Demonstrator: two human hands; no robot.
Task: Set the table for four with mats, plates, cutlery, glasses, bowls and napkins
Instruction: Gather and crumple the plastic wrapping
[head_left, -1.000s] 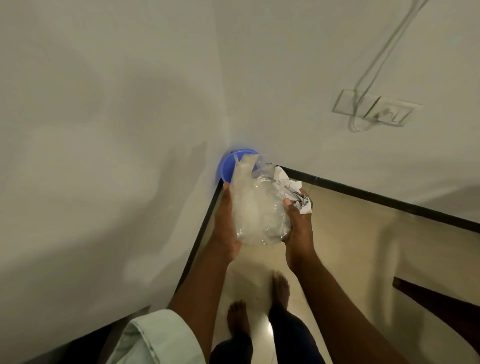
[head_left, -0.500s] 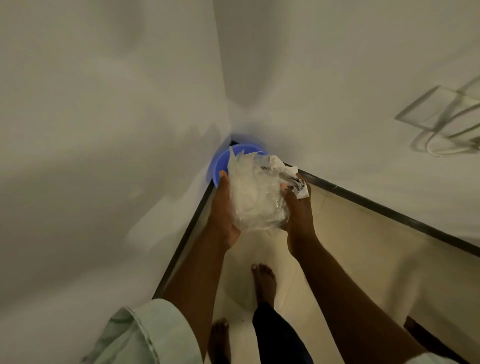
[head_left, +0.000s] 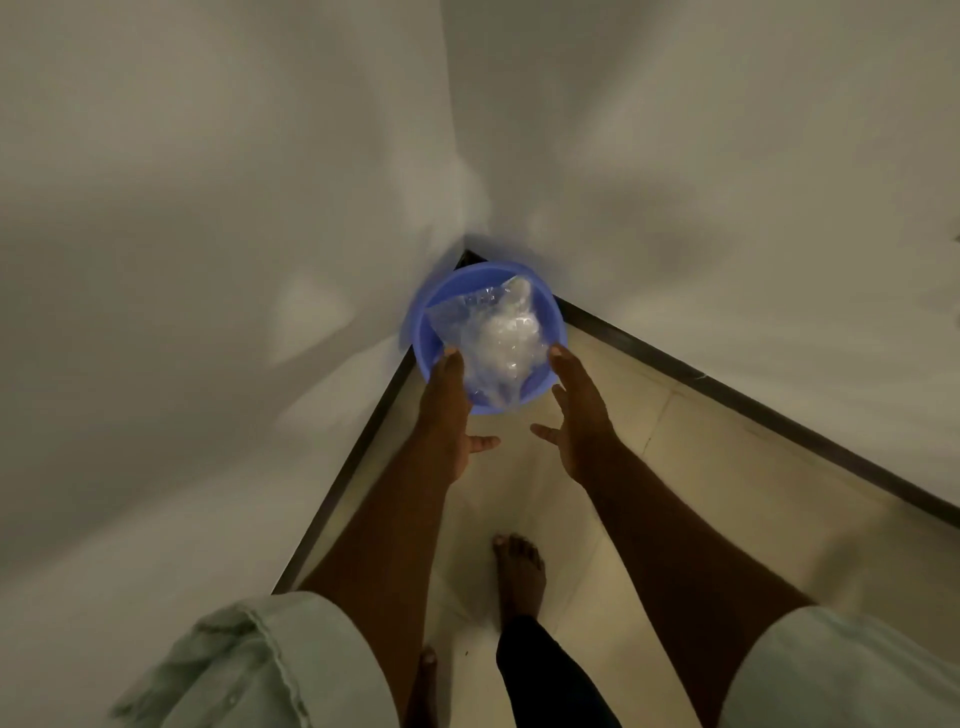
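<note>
A crumpled clear plastic bag (head_left: 496, 338) lies inside a round blue plastic tub (head_left: 555, 312) that stands on the floor in the corner of two white walls. My left hand (head_left: 449, 410) hovers over the tub's near left rim with straight fingers, its fingertips beside the bag. My right hand (head_left: 576, 410) is held out at the tub's near right rim, fingers spread and straight. Neither hand grips anything.
Two white walls (head_left: 208, 260) meet behind the tub, with a dark skirting strip (head_left: 727, 389) along their base. The floor (head_left: 649, 467) is cream tile. My bare feet (head_left: 519, 571) stand just behind the hands.
Both hands were holding the plastic bag and a crumpled paper above the tub. Now the bag lies in the tub and both hands have let go and opened.
</note>
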